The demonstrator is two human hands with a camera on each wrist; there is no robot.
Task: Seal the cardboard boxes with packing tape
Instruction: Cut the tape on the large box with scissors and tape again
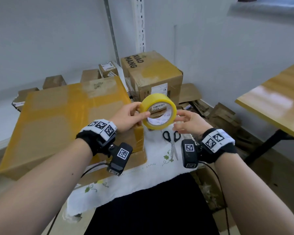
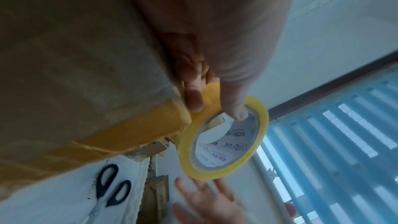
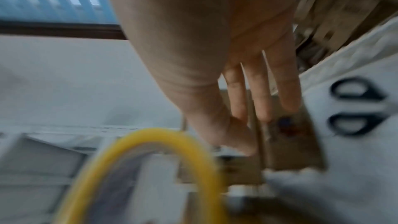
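step: readying tape, free end likely not yet found | left hand (image 1: pixel 128 117) pinches yellow packing tape roll (image 1: pixel 158 113) aloft beside large flat cardboard box (image 1: pixel 61 119) | right hand (image 1: pixel 187 123) spread, empty, near roll | scissors (image 1: pixel 171 141) on desk cloth | next: peel end, stick across box seam

Storeroom, piled cardboard boxes (image 1: pixel 151 77), slotted shelving upright (image 1: pixel 140 22)
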